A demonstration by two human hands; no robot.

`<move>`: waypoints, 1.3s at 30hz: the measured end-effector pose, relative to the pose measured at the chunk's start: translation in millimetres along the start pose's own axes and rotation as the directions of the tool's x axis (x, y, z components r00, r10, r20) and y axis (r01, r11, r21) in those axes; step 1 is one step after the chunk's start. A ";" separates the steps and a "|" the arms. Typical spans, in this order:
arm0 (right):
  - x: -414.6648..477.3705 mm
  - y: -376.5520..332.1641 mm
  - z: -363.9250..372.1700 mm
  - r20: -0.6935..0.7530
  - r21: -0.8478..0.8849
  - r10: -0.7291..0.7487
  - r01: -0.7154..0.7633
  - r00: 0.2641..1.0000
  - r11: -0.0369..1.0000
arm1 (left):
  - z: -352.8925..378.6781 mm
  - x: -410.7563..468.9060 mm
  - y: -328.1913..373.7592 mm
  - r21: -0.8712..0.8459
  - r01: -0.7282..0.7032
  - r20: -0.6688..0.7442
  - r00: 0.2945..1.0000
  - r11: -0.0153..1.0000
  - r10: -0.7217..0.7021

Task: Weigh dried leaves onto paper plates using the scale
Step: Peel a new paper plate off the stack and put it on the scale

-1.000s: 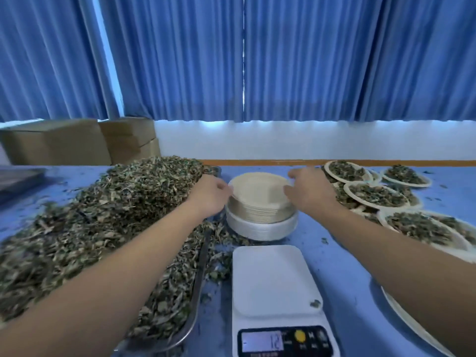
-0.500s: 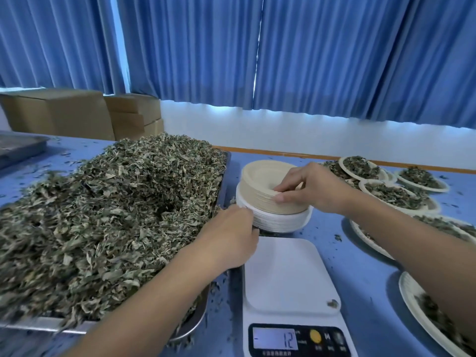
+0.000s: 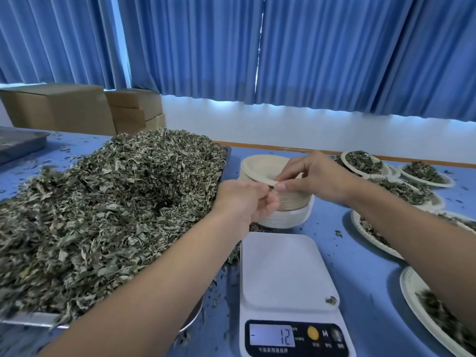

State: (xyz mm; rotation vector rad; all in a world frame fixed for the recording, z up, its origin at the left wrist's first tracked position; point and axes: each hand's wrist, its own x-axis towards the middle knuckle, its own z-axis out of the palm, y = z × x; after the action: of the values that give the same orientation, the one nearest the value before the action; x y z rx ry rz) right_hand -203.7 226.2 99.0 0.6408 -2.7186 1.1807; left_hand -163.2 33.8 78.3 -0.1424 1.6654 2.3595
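A person's left hand (image 3: 244, 202), half a second ago low by the base of the stack of round beige paper plates (image 3: 293, 202), is now up at the stack's near rim, fingers curled close against it; whether they grip a plate cannot be told. Just to its right, the right hand (image 3: 314, 180) keeps its place, thumb and forefinger pinching the near edge of the top plate (image 3: 260, 166), which tilts up off the stack. The stack stands just behind the white rectangular digital kitchen scale (image 3: 283, 274), whose lit display (image 3: 271, 336) reads 12 as before; one leaf scrap (image 3: 331, 300) lies at the platform's near right corner

On the blue table (image 3: 360, 258), from the left: a flat grey metal pan (image 3: 18, 143) at the far edge, a big heap of dried green leaves (image 3: 103, 210) piled on a silver metal tray (image 3: 31, 319) beside the scale, loose crumbs scattered about, and, at the right, white paper plates already filled with leaves (image 3: 363, 162). Behind, brown cardboard boxes (image 3: 59, 109) are stacked at the left against a white wall (image 3: 283, 124), under pleated blue curtains (image 3: 334, 47)
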 end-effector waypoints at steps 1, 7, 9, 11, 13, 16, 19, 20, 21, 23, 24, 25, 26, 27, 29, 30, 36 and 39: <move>-0.8 1.0 -0.1 0.005 -0.004 -0.004 0.004 1.000 1.000 | 1.3 3.2 -0.4 -0.042 0.014 -0.012 1.000 0.999 -0.014; -3.8 3.6 -1.8 0.007 0.033 -0.007 0.006 1.000 0.999 | 3.1 13.4 -7.8 -0.205 0.026 0.000 1.000 0.978 -0.027; -3.9 2.9 -2.5 0.011 0.050 0.002 -0.002 1.000 0.999 | 2.4 15.7 -10.2 -0.219 0.012 -0.002 1.000 0.976 -0.012; -3.7 2.3 -2.8 0.013 0.061 0.008 -0.009 1.000 0.998 | 1.3 17.3 -11.0 -0.221 -0.001 0.004 1.000 0.975 0.002; -3.1 1.3 -3.5 0.011 0.064 0.012 -0.013 1.000 0.998 | 0.6 17.6 -10.7 -0.219 -0.009 0.007 1.000 0.976 0.010; -2.6 0.6 -4.4 0.013 0.063 0.016 -0.017 1.000 0.998 | -0.4 18.0 -10.8 -0.220 -0.016 0.005 1.000 0.975 0.017; -3.0 0.1 -3.9 0.016 0.079 0.025 -0.026 1.000 0.997 | -1.8 17.8 -11.5 -0.210 -0.016 0.011 1.000 0.977 0.019; -2.6 0.3 -3.4 0.015 0.083 0.028 -0.029 1.000 0.996 | -2.5 18.0 -11.6 -0.207 -0.014 0.015 1.000 0.978 0.018; -2.4 0.4 -2.8 0.014 0.087 0.030 -0.031 0.999 0.996 | -3.3 18.0 -11.6 -0.204 -0.012 0.020 1.000 0.979 0.016; -1.6 0.4 -1.8 0.012 0.085 0.033 -0.034 0.999 0.996 | -4.5 18.3 -11.4 -0.198 -0.008 0.028 1.000 0.980 0.014; -1.3 0.3 -1.5 0.013 0.080 0.035 -0.036 0.999 0.996 | -5.2 18.6 -11.4 -0.197 -0.008 0.029 0.999 0.980 0.014; -0.9 0.3 -1.4 0.015 0.078 0.036 -0.038 0.999 0.996 | -5.8 19.2 -11.4 -0.197 -0.008 0.029 0.999 0.980 0.014; -0.7 0.4 -1.5 0.017 0.080 0.038 -0.040 0.999 0.996 | -6.3 20.0 -11.7 -0.197 -0.008 0.030 0.999 0.980 0.014; -0.6 0.2 -1.7 0.019 0.081 0.041 -0.042 0.999 0.996 | -6.7 20.6 -12.1 -0.198 -0.007 0.029 0.999 0.980 0.013; -0.2 -0.3 -2.1 0.021 0.072 0.043 -0.045 0.999 0.996 | -6.5 21.4 -12.8 -0.206 -0.006 0.025 1.000 0.978 0.011; 0.3 -0.6 -1.9 0.022 0.063 0.043 -0.044 0.999 0.997 | -6.2 21.7 -13.3 -0.213 -0.007 0.021 1.000 0.977 0.012; 3.0 -1.7 -5.7 0.036 0.091 0.066 -0.069 0.997 0.993 | -3.8 22.8 -13.5 -0.242 -0.027 0.004 1.000 0.970 0.029; 2.7 -5.2 -9.7 0.032 0.093 0.090 -0.093 0.995 0.991 | -5.3 23.6 -15.4 -0.256 -0.022 0.001 1.000 0.966 0.023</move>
State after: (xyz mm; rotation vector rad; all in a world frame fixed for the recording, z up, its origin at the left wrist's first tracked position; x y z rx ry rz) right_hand -204.6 229.1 110.0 0.5524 -2.7559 1.3375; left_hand -182.4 37.1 57.1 -0.1667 1.3595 2.5820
